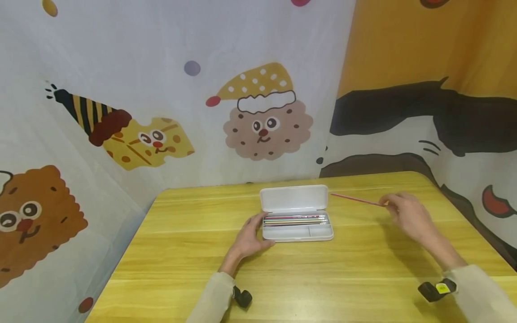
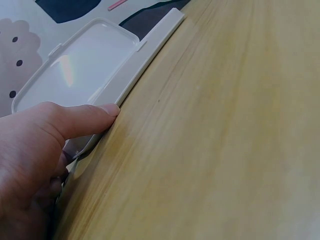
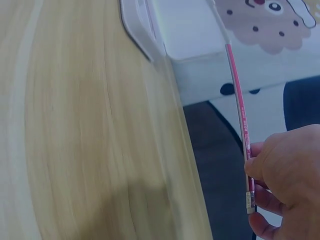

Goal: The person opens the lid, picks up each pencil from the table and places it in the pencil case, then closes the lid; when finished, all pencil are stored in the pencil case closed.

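Note:
A white pencil case (image 1: 296, 237) lies with its lid (image 1: 294, 199) raised at the back. Several pencils (image 1: 295, 220) lie side by side in its long rear compartment. My left hand (image 1: 250, 237) grips the case's left end, and in the left wrist view the thumb (image 2: 90, 120) presses along its front side. To the right of the case and above the table, my right hand (image 1: 409, 217) pinches a pink-red pencil (image 1: 357, 198) near its silver-banded end. The pencil's other end points left toward the lid; the right wrist view shows the pencil (image 3: 238, 100) along most of its length.
The case stands on a yellow wood-grain table (image 1: 194, 251). Behind the table hangs a cloth (image 1: 194, 36) with cartoon prints. Small dark cameras are worn at the left wrist (image 1: 242, 297) and the right wrist (image 1: 436, 289).

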Demonstrator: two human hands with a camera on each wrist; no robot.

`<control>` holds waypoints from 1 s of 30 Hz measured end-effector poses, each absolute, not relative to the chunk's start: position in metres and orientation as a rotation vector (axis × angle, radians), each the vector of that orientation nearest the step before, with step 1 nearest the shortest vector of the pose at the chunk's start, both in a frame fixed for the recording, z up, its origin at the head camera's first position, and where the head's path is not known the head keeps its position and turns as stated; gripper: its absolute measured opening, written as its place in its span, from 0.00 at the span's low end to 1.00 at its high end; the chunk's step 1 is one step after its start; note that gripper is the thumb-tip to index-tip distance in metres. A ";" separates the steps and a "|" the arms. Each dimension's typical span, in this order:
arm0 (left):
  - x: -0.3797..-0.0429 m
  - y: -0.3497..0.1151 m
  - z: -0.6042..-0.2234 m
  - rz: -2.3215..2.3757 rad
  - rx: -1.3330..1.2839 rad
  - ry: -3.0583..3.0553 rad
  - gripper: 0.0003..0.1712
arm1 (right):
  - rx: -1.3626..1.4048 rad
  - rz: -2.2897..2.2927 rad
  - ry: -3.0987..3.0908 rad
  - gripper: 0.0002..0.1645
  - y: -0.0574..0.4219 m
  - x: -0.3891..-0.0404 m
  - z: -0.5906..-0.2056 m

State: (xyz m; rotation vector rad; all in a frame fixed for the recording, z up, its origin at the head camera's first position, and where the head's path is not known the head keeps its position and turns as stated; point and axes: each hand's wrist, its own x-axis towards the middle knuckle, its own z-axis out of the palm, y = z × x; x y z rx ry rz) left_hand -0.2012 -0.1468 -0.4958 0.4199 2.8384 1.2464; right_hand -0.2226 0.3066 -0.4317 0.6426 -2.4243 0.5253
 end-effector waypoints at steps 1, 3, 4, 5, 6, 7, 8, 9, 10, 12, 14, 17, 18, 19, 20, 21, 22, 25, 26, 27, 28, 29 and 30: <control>-0.201 -0.147 -0.496 1.245 0.420 2.839 0.54 | 0.652 0.524 -2.422 0.17 0.304 -0.222 -0.431; -0.201 -0.147 -0.496 1.240 0.422 2.840 0.54 | 0.666 0.519 -2.414 0.17 0.299 -0.221 -0.431; -0.201 -0.147 -0.496 1.239 0.422 2.840 0.54 | 0.676 0.518 -2.408 0.17 0.297 -0.221 -0.431; -0.201 -0.147 -0.496 1.240 0.420 2.838 0.54 | 0.687 0.516 -2.401 0.18 0.294 -0.220 -0.431; -0.201 -0.146 -0.496 1.243 0.418 2.837 0.54 | 0.699 0.516 -2.394 0.18 0.292 -0.220 -0.431; -0.201 -0.146 -0.496 1.242 0.415 2.836 0.54 | 0.705 0.516 -2.389 0.18 0.289 -0.219 -0.431; -0.200 -0.146 -0.495 1.243 0.414 2.834 0.54 | 0.713 0.518 -2.384 0.18 0.286 -0.219 -0.431; -0.200 -0.146 -0.495 1.247 0.414 2.833 0.54 | 0.721 0.521 -2.382 0.18 0.284 -0.218 -0.432; -0.200 -0.146 -0.495 1.253 0.414 2.832 0.54 | 0.723 0.524 -2.386 0.18 0.281 -0.218 -0.432; -0.200 -0.146 -0.495 1.261 0.418 2.832 0.54 | 0.729 0.526 -2.399 0.18 0.276 -0.217 -0.432; -0.200 -0.146 -0.494 1.261 0.418 2.832 0.54 | 0.733 0.533 -2.419 0.18 0.271 -0.217 -0.433; -0.200 -0.147 -0.495 1.266 0.414 2.829 0.54 | 0.743 0.547 -2.437 0.18 0.261 -0.217 -0.434; -0.200 -0.147 -0.495 1.264 0.412 2.828 0.54 | 0.749 0.557 -2.439 0.18 0.257 -0.218 -0.434; -0.200 -0.147 -0.495 1.268 0.413 2.825 0.54 | 0.758 0.561 -2.437 0.18 0.254 -0.218 -0.434; -0.200 -0.147 -0.496 1.271 0.414 2.825 0.54 | 0.766 0.568 -2.437 0.17 0.250 -0.219 -0.435; -0.200 -0.147 -0.496 1.271 0.411 2.823 0.54 | 0.770 0.572 -2.435 0.17 0.246 -0.219 -0.435; -0.200 -0.147 -0.496 1.269 0.409 2.823 0.54 | 0.775 0.574 -2.436 0.17 0.242 -0.219 -0.435; -0.200 -0.146 -0.495 1.280 0.412 2.821 0.54 | 0.788 0.583 -2.456 0.16 0.230 -0.220 -0.436; -0.200 -0.146 -0.495 1.280 0.409 2.821 0.54 | 0.788 0.587 -2.464 0.16 0.226 -0.221 -0.436; -0.200 -0.146 -0.495 1.280 0.407 2.821 0.54 | 0.790 0.588 -2.468 0.16 0.222 -0.221 -0.437; -0.200 -0.146 -0.495 1.284 0.409 2.821 0.54 | 0.794 0.590 -2.473 0.16 0.219 -0.221 -0.437; -0.200 -0.146 -0.495 1.287 0.413 2.823 0.54 | 0.800 0.593 -2.474 0.16 0.215 -0.222 -0.438; -0.200 -0.146 -0.495 1.285 0.412 2.825 0.54 | 0.806 0.593 -2.472 0.16 0.212 -0.222 -0.439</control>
